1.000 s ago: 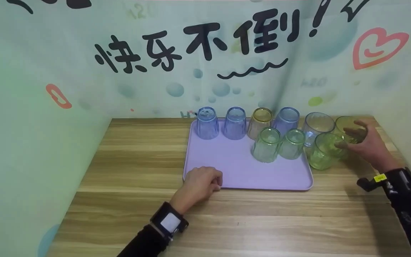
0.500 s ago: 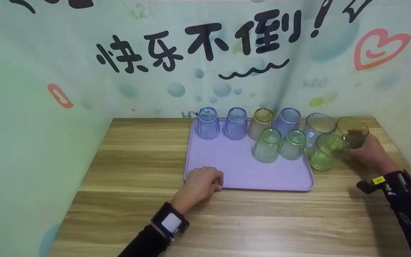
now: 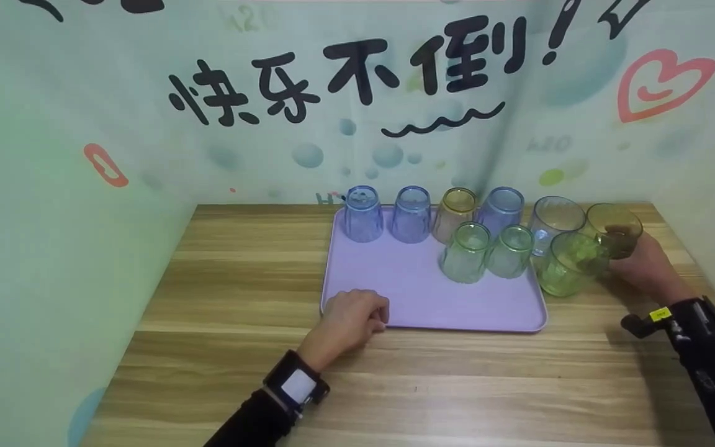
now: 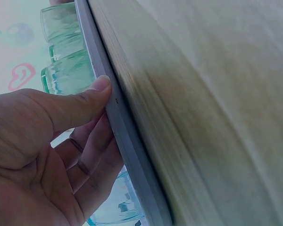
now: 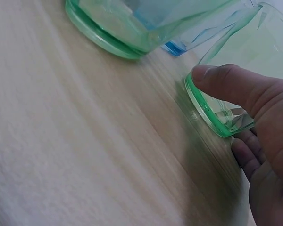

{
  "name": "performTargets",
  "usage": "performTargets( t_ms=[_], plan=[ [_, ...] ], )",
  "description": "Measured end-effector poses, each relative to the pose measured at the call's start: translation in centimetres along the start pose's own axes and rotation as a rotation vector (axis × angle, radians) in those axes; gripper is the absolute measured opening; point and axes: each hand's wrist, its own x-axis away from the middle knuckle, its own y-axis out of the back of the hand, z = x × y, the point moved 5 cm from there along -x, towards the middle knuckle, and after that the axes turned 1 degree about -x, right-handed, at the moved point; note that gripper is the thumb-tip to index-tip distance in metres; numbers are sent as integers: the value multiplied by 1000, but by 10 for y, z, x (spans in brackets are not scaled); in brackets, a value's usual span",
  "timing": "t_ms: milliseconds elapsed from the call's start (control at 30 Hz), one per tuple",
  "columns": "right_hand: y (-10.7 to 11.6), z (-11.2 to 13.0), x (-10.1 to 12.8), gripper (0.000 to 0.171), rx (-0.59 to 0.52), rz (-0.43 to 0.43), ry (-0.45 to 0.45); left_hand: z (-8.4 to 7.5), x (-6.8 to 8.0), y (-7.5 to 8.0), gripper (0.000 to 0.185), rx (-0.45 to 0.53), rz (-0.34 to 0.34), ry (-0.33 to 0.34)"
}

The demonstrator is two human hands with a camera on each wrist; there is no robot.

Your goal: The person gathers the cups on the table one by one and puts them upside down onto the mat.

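Note:
My left hand [image 3: 352, 318] holds the front edge of a lilac tray [image 3: 438, 307]; in the left wrist view its thumb [image 4: 80, 104] lies on the tray's outer edge, the fingers curled over the inside. At the back right, my right hand [image 3: 646, 267] grips a yellow-green glass [image 3: 602, 214] standing mouth up. The right wrist view has the thumb [image 5: 231, 84] low on the wall of this glass [image 5: 269, 42], with fingertips showing past its base. Just in front and left stands a lime-green glass [image 3: 562, 279], and a clear bluish glass [image 3: 553, 217] is behind that.
Upside-down glasses stand on the tray: blue ones [image 3: 364, 223] and an amber one [image 3: 450, 223] along the back, two pale green ones [image 3: 464, 261] before them at right. A printed cloth [image 3: 258, 161] rises behind the wooden table [image 3: 221, 267].
My right hand, spread above the yellow-green glass a second ago, has come down and closed round it. The left hand has stayed on the tray's edge.

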Motion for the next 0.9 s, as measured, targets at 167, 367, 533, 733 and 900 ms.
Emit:
performTargets(
  t_ms=[167,367,533,733,900],
  plan=[
    [-1,-1,0,77,1,18,-29,0,0,1,11,-5,-3,3],
    [-1,-2,1,74,-4,17,-44,0,-1,1,10,-9,7,1],
    [3,0,1,76,-42,6,-42,0,-1,0,10,-10,6,-1],
    [11,8,2,85,-94,-68,-29,0,-1,0,11,-34,-12,-24],
    [19,20,0,85,-102,-127,-29,0,-1,-1,12,-23,-17,-29]
  ],
)
